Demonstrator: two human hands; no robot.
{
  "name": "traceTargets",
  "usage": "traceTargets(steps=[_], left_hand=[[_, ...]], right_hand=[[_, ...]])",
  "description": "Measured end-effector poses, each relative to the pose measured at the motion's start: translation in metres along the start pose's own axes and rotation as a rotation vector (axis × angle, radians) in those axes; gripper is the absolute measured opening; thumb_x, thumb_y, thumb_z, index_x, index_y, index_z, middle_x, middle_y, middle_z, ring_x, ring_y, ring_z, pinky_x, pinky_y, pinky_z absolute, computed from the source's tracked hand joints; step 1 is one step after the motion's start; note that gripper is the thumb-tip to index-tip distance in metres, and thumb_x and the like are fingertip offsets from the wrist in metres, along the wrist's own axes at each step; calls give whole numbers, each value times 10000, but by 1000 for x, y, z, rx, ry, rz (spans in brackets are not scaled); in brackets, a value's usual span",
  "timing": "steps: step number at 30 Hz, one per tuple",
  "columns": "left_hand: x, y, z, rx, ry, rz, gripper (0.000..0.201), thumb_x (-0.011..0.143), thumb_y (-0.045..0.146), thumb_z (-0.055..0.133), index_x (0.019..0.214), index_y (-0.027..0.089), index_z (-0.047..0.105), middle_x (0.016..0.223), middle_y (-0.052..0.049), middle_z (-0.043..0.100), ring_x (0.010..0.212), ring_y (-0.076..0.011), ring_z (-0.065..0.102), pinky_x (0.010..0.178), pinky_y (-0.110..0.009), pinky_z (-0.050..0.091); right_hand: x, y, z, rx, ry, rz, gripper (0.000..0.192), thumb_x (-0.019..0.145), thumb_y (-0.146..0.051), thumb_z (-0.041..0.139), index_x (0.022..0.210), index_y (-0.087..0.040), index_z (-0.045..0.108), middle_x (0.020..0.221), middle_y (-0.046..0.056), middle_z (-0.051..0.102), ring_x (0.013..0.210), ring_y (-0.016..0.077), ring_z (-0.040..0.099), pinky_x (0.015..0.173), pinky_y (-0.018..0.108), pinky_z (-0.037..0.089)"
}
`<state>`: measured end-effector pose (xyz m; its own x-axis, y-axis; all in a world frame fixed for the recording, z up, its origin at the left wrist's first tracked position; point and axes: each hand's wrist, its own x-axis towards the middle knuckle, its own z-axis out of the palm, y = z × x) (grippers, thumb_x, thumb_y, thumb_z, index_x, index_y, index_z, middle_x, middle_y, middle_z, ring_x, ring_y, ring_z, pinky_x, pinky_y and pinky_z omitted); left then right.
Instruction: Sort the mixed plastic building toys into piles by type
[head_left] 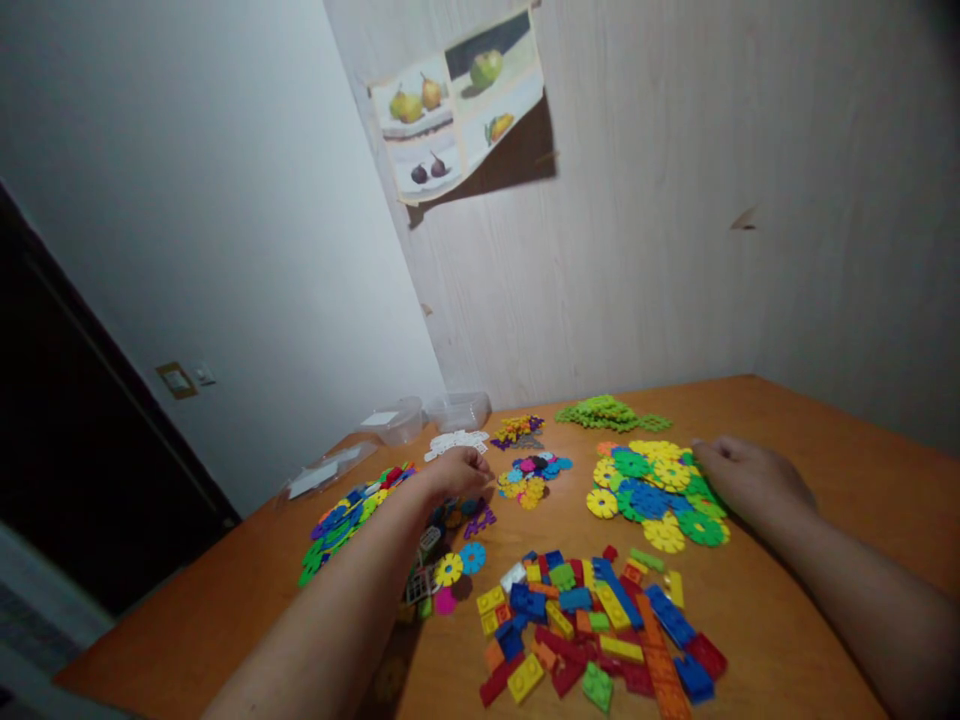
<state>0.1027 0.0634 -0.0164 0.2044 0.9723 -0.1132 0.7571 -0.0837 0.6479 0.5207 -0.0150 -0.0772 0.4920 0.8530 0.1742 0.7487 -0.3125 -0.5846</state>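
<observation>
- Green, yellow and blue plastic gear discs (656, 490) lie just left of the right hand (750, 480), fingers loosely together, touching their edge.
- Left hand (457, 470), curled shut over nothing visible, hovers nearer the small pink-blue flower discs (534, 477).

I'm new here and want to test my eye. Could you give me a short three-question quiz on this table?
1. True or false: the right hand rests beside the big flower discs.
2. What lies nearest the camera? A) bricks B) tubs C) white pieces
3. Fill in: the left hand is curled near the ___ pieces.

Key: 1 true. 2 A, the bricks; the tubs stand by the wall. 3 white; white pieces.
</observation>
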Motion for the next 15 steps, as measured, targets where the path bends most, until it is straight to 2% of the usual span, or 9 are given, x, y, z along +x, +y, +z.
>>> traceTargets(steps=[4,8,15], left_hand=[[-16,-14,-15,146,-62,1,179,520,107,715,665,184,643,655,29,612,657,-136,524,602,-229,393],[-27,-20,-15,232,-120,-35,224,510,100,670,706,208,651,643,26,625,600,-152,529,548,-243,373],[-29,-18,-13,253,-87,-64,244,486,106,669,700,212,617,624,28,607,591,-161,534,523,-244,358]], right_hand=[[0,0,0,-8,3,-7,509,923,-652,360,701,-254,587,708,52,653,681,227,595,563,312,321],[1,1,0,-8,3,-12,511,919,-654,359,692,-251,574,722,53,650,687,227,596,570,312,332],[-1,-1,-2,2,-4,4,503,915,-658,360,692,-252,558,720,46,642,687,220,587,572,307,331]])
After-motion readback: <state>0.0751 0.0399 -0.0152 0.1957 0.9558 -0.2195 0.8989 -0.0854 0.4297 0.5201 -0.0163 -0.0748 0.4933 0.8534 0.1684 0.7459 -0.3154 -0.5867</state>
